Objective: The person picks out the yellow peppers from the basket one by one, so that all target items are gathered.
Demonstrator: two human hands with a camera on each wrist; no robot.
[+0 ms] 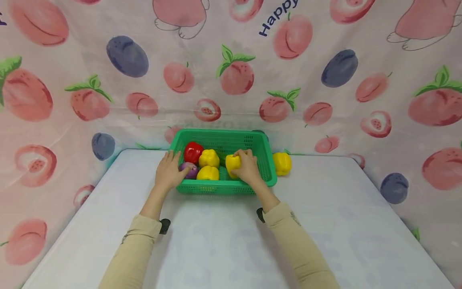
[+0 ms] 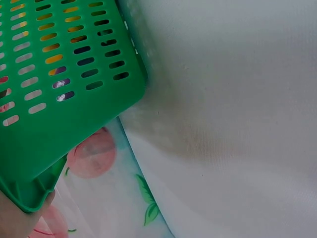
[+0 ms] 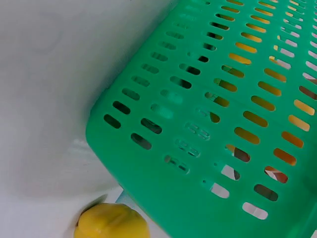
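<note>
A green plastic basket (image 1: 223, 187) with slotted walls stands at the back of the white table. My left hand (image 1: 169, 171) holds its left rim, with the thumb reaching inside over a round purple vegetable (image 1: 192, 171), perhaps an onion. In the right half of the basket, my right hand (image 1: 248, 165) grips a yellow bell pepper (image 1: 232, 164) between thumb and fingers. A red bell pepper (image 1: 193, 152) and two more yellow bell peppers, one behind (image 1: 209, 158) the other (image 1: 208, 173), lie in the left half. The basket wall hides most of the contents in both wrist views.
Another yellow bell pepper (image 1: 282, 163) lies on the table just outside the basket's right end. The white table (image 1: 216, 241) extends in front and to both sides. A fruit-printed cloth (image 1: 231, 108) hangs behind the table and along its sides.
</note>
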